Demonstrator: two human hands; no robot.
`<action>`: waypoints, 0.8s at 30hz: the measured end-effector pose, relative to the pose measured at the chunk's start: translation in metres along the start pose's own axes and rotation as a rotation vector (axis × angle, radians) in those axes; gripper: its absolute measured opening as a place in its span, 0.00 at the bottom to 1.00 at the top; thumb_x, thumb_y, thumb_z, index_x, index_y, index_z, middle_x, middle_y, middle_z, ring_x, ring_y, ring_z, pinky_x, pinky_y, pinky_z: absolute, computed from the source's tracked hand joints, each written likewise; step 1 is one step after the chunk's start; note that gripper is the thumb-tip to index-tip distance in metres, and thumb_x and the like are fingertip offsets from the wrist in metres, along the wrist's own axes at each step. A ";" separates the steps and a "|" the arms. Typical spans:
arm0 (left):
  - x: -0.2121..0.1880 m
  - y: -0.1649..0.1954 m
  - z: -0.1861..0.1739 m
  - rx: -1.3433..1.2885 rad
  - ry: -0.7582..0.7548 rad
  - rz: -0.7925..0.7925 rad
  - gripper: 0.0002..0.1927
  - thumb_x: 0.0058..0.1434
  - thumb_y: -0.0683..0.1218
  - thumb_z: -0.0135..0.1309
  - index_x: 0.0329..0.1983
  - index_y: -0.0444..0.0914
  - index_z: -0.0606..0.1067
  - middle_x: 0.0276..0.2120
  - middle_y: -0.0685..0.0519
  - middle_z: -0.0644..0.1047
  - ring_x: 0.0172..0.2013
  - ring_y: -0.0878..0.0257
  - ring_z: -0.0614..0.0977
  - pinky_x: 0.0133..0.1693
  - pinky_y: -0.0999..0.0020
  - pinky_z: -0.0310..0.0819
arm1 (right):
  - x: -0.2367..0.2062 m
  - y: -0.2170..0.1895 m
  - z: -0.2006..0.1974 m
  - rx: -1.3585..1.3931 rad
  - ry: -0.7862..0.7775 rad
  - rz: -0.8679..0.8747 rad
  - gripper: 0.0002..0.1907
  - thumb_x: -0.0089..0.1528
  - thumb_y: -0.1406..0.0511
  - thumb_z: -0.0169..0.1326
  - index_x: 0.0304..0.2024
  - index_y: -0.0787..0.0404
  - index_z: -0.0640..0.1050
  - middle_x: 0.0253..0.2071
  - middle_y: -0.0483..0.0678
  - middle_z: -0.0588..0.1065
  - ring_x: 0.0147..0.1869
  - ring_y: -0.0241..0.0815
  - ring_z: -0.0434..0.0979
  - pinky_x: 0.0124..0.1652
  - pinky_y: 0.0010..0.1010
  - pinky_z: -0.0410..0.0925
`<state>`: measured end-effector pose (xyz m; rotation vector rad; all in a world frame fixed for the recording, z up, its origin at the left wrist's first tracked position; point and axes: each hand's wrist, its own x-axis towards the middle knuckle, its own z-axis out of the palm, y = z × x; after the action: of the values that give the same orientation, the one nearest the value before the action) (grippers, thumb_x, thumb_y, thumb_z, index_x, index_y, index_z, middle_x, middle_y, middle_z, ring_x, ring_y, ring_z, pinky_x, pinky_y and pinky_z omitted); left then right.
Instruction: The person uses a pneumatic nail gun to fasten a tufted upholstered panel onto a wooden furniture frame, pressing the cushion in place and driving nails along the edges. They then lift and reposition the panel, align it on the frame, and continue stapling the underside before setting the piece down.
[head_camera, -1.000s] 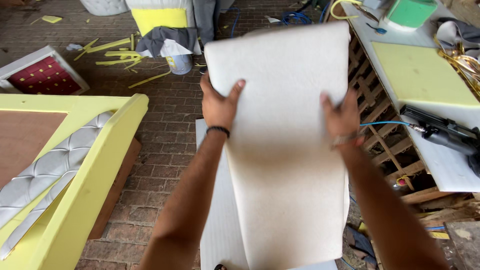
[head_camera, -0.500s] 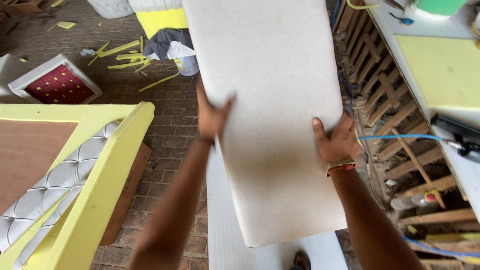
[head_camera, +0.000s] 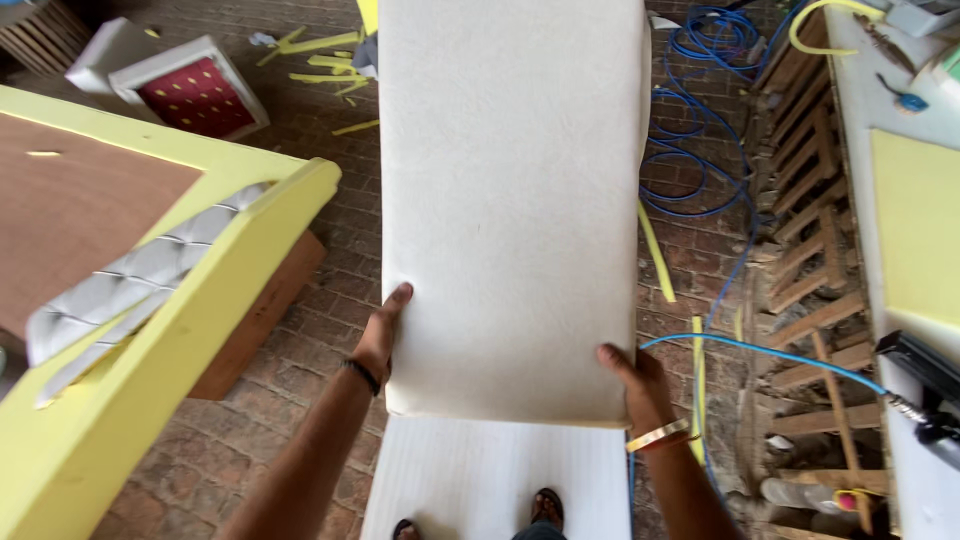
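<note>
A long white foam panel (head_camera: 510, 200) is held up flat in front of me, running from the top edge down to my hands. My left hand (head_camera: 380, 340) grips its lower left edge, thumb up along the side. My right hand (head_camera: 632, 385) holds the lower right corner from beneath; a gold bangle circles that wrist. A second white sheet (head_camera: 480, 480) lies on the brick floor under the panel, and my sandalled feet (head_camera: 545, 508) stand on it.
A yellow foam-edged frame (head_camera: 190, 300) with a brown board and a grey tufted strip lies left. A red tufted cushion (head_camera: 195, 95) and yellow foam scraps sit far left. Blue hose (head_camera: 700, 180) coils right, beside wooden pallets (head_camera: 810, 260) and a workbench carrying yellow foam (head_camera: 915, 230).
The panel has been lifted and stretched out further away from me, and my hands have slid down to its near end. My view has tilted down towards the floor.
</note>
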<state>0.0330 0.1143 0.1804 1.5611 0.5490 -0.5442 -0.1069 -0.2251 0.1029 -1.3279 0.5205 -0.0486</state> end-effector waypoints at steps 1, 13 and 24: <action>-0.012 0.018 -0.007 0.010 0.002 0.036 0.58 0.47 0.74 0.50 0.74 0.38 0.56 0.69 0.32 0.61 0.67 0.36 0.65 0.64 0.32 0.56 | -0.004 -0.024 0.015 0.054 0.003 0.026 0.40 0.52 0.48 0.63 0.57 0.71 0.77 0.54 0.65 0.79 0.55 0.58 0.79 0.53 0.49 0.71; -0.009 0.156 -0.065 -0.066 -0.159 0.487 0.23 0.65 0.51 0.56 0.58 0.33 0.74 0.48 0.39 0.80 0.46 0.50 0.82 0.47 0.58 0.78 | 0.008 -0.200 0.103 0.373 -0.204 0.109 0.28 0.55 0.56 0.62 0.54 0.64 0.77 0.52 0.55 0.77 0.54 0.50 0.78 0.53 0.45 0.70; 0.030 0.064 -0.181 -0.693 0.121 0.533 0.34 0.58 0.57 0.52 0.65 0.37 0.67 0.62 0.40 0.73 0.60 0.48 0.75 0.61 0.51 0.68 | 0.037 -0.171 0.221 0.092 -0.331 -0.003 0.31 0.50 0.53 0.62 0.51 0.64 0.79 0.51 0.54 0.77 0.56 0.49 0.74 0.53 0.39 0.66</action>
<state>0.1005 0.2923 0.2207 1.0072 0.3338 0.1488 0.0552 -0.0795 0.2818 -1.2166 0.2328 0.1415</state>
